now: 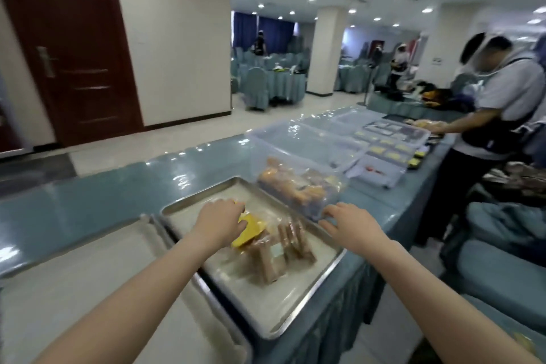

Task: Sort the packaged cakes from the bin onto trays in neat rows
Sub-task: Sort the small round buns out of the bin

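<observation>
- The table (97, 186), under a blue-green cloth with a glossy clear cover, carries everything; the landmark here is the steel tray (295, 313) in front of the person.
- The steel tray's long axis runs from the near right away to the far left.
- A second tray (88, 275) lies just left of the steel tray, with their rims side by side.
- A clear bin (298, 142) stands just beyond the steel tray's right long rim. Orange-brown packaged cakes (292, 186) are heaped at its near end.
- Another person (502, 97) stands well to the right of the steel tray, further along the table.
- Brown sliced cakes in clear wrap (274, 254) sit on the steel tray's middle. The slices stand on edge, and the packs' long sides run roughly along the tray's long axis. Blur hides more.
- The right hand (351, 220) is at the steel tray's right rim, with its fingers loosely spread and pointing left. The tips are at the bin's near corner, but whether they touch the bin or the rim cannot be told.
- The left hand (220, 223) is over the steel tray's far half, with fingers and thumb curled onto a yellow packaged cake (251, 229).
- The yellow packaged cake lies flat against the brown packs. Its long axis slants from near left to far right, across the tray.
</observation>
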Demonstrator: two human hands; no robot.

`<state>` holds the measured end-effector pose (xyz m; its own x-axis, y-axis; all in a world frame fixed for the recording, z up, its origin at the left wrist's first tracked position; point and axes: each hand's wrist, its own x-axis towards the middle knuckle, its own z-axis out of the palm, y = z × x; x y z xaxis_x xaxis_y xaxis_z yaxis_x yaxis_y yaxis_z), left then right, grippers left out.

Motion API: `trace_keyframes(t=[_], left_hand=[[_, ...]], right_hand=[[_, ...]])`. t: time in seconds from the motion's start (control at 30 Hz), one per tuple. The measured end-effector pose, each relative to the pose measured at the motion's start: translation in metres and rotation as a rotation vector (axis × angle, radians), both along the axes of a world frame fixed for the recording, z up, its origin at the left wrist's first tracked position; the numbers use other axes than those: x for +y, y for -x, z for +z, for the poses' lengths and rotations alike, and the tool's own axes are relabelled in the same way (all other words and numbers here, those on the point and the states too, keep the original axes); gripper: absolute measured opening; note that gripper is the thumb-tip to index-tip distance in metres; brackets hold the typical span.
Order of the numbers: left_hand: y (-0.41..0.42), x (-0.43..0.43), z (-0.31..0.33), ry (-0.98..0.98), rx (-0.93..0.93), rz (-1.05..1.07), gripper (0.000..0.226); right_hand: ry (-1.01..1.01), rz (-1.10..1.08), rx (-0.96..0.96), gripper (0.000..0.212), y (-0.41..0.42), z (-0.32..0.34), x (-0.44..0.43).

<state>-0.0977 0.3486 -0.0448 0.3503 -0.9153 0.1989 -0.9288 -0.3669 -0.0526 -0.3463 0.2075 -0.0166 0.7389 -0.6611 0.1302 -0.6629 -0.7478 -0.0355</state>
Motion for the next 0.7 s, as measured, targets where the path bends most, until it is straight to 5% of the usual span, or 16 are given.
trace_keyframes(t=[0.5, 0.7], left_hand=[[-0.071, -0.314, 0.032, 0.240, 0.192, -0.008, 0.028], [-0.078, -0.394, 0.021, 0.187, 0.199, 0.008, 0.025]], right_hand=[[0.029, 0.046, -0.039, 0.030, -0.093, 0.037, -0.301], [-0.109, 0.202, 0.185, 0.028, -0.152, 0.002, -0.384]])
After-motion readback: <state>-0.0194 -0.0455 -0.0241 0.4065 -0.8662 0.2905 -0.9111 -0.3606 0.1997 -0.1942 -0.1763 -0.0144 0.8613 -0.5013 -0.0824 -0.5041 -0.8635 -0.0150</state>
